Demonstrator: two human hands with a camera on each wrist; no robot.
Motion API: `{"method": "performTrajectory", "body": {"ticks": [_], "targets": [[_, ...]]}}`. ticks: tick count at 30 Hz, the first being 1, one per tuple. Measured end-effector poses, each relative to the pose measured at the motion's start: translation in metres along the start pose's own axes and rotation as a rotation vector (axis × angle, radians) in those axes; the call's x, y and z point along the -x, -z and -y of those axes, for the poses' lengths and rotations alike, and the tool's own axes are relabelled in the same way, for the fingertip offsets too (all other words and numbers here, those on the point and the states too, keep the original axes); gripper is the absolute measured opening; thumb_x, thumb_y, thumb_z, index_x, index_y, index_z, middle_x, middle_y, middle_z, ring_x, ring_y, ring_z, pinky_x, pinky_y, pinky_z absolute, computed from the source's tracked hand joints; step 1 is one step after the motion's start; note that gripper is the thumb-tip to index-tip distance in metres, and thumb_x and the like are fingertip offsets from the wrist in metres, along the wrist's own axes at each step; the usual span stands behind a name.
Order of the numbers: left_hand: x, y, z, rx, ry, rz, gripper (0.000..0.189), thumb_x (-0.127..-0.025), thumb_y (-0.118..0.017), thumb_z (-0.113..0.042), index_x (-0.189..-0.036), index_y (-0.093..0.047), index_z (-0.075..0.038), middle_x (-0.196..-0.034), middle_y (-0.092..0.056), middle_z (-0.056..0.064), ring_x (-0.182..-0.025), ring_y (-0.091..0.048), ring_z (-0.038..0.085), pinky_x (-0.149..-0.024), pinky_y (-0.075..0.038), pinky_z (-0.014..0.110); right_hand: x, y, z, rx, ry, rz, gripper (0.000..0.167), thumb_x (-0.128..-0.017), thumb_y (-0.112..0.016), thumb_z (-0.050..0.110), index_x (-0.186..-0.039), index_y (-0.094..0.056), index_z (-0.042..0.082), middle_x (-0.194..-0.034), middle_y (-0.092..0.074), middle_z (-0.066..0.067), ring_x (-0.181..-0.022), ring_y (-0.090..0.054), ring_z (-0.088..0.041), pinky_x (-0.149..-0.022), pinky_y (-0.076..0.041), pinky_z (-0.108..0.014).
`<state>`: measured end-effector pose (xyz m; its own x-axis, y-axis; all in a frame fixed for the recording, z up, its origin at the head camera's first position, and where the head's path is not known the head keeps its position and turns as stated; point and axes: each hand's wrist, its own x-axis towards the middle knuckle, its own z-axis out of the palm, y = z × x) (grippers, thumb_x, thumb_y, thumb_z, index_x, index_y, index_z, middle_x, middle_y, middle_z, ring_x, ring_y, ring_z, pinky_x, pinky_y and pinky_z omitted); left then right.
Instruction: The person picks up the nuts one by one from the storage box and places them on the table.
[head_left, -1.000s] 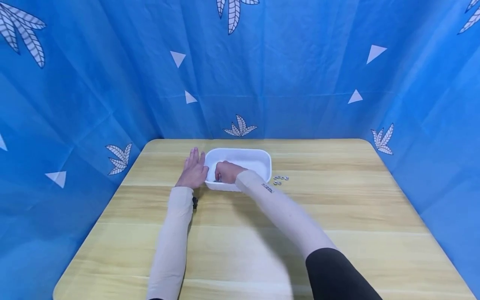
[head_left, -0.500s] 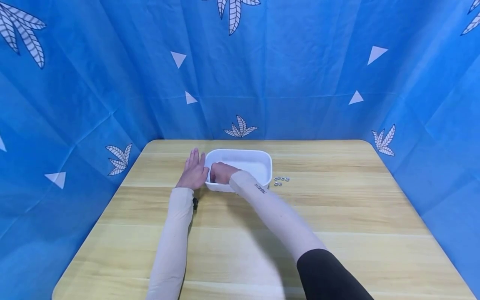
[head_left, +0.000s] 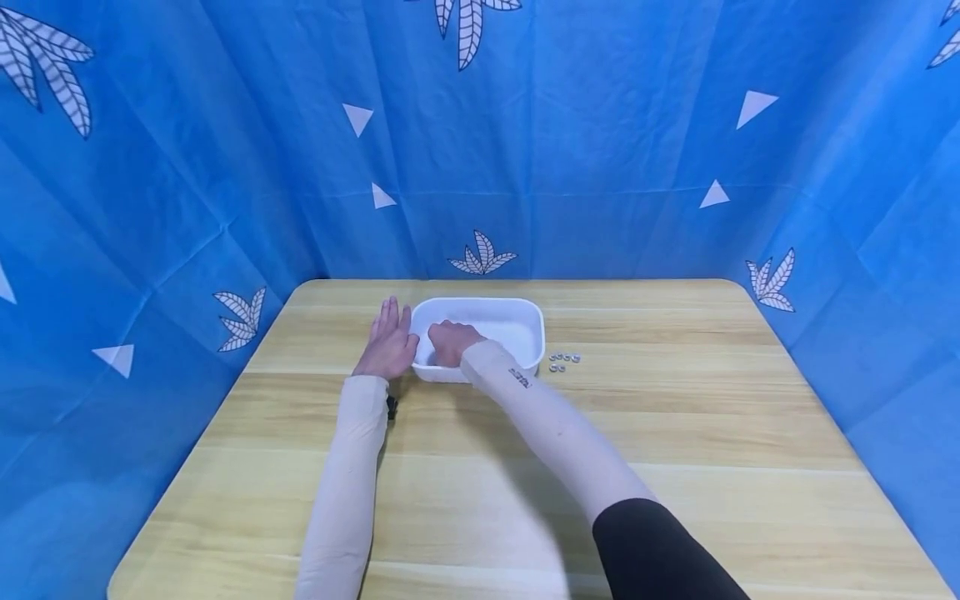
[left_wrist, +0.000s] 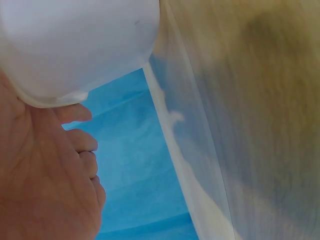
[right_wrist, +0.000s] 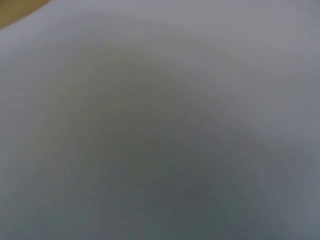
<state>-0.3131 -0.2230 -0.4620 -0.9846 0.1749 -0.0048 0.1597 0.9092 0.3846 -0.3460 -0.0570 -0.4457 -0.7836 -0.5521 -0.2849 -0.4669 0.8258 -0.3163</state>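
A white rectangular plastic basin [head_left: 510, 312] stands toward the far edge of the table. My left hand [head_left: 384, 346] lies against its left side, fingers straight and thumb at the rim; the left wrist view shows the palm and fingers [left_wrist: 87, 140] beside the basin's rounded wall [left_wrist: 90, 45]. Inside the basin my right hand [head_left: 452, 343] reaches down near the left end, its knuckles bent and its fingertips hidden, so I cannot tell what it holds. The right wrist view is filled by the basin's blurred pale surface [right_wrist: 225, 75].
Several small silver pieces that look like metal nuts [head_left: 575, 358] lie in two short rows just right of the basin. The wooden table [head_left: 675, 400] is bordered by a blue patterned curtain [head_left: 615, 233] at the back and sides.
My right hand has shifted left within the basin, then slightly back to the right with its knuckles turning. The left hand keeps its place, and the silver pieces stay where they were.
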Motion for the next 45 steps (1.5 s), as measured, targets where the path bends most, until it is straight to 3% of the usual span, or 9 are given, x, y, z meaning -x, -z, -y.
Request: {"method": "performTrajectory", "body": {"ticks": [4, 9, 20, 28, 37, 45], "targets": [[0.004, -0.002, -0.001, 0.0, 0.008, 0.003, 0.067, -0.106, -0.027, -0.025, -0.162, -0.013, 0.007, -0.171, 0.008, 0.031, -0.161, 0.01, 0.044, -0.132, 0.0, 0.059, 0.0, -0.004, -0.001, 0.048, 0.002, -0.016, 0.028, -0.095, -0.068, 0.019, -0.122, -0.067, 0.011, -0.109, -0.07, -0.005, -0.096, -0.066, -0.02, -0.094, -0.059, -0.037], [0.005, -0.001, -0.001, -0.004, 0.016, 0.001, 0.066, -0.106, -0.028, -0.025, -0.163, -0.013, 0.007, -0.171, 0.008, 0.031, -0.162, 0.009, 0.044, -0.133, 0.0, 0.058, -0.002, -0.007, -0.005, 0.034, -0.017, -0.04, 0.027, -0.096, -0.068, 0.018, -0.121, -0.068, 0.01, -0.109, -0.07, -0.006, -0.097, -0.066, -0.02, -0.095, -0.059, -0.037], [0.002, -0.003, 0.0, -0.005, 0.019, 0.008, 0.067, -0.106, -0.028, -0.025, -0.163, -0.012, 0.007, -0.171, 0.009, 0.031, -0.161, 0.011, 0.044, -0.132, 0.0, 0.06, -0.001, -0.008, -0.009, 0.069, 0.04, 0.006, 0.024, -0.1, -0.065, 0.016, -0.123, -0.067, 0.009, -0.113, -0.072, -0.007, -0.101, -0.066, -0.019, -0.101, -0.055, -0.033], [0.001, -0.003, 0.001, 0.0, 0.015, 0.009, 0.068, -0.106, -0.029, -0.026, -0.163, -0.012, 0.007, -0.171, 0.008, 0.031, -0.161, 0.009, 0.045, -0.132, 0.0, 0.06, 0.002, -0.005, -0.012, -0.028, 0.07, -0.072, 0.024, -0.097, -0.067, 0.011, -0.12, -0.069, 0.005, -0.105, -0.072, -0.01, -0.093, -0.066, -0.021, -0.097, -0.058, -0.034], [0.0, -0.001, 0.001, 0.003, 0.024, 0.023, 0.068, -0.106, -0.03, -0.027, -0.163, -0.011, 0.007, -0.171, 0.01, 0.031, -0.161, 0.011, 0.044, -0.132, 0.001, 0.059, 0.001, -0.006, -0.02, -0.102, 0.028, -0.05, 0.024, -0.103, -0.059, 0.013, -0.125, -0.067, 0.008, -0.119, -0.07, -0.01, -0.112, -0.066, -0.023, -0.108, -0.054, -0.036], [0.002, 0.001, -0.001, 0.012, 0.017, 0.01, 0.068, -0.106, -0.03, -0.025, -0.162, -0.012, 0.008, -0.171, 0.009, 0.031, -0.161, 0.008, 0.046, -0.132, 0.0, 0.059, 0.004, -0.005, -0.025, -0.108, 0.058, -0.052, 0.016, -0.102, -0.06, 0.011, -0.116, -0.068, 0.009, -0.111, -0.07, -0.008, -0.106, -0.065, -0.022, -0.107, -0.054, -0.038]]}}
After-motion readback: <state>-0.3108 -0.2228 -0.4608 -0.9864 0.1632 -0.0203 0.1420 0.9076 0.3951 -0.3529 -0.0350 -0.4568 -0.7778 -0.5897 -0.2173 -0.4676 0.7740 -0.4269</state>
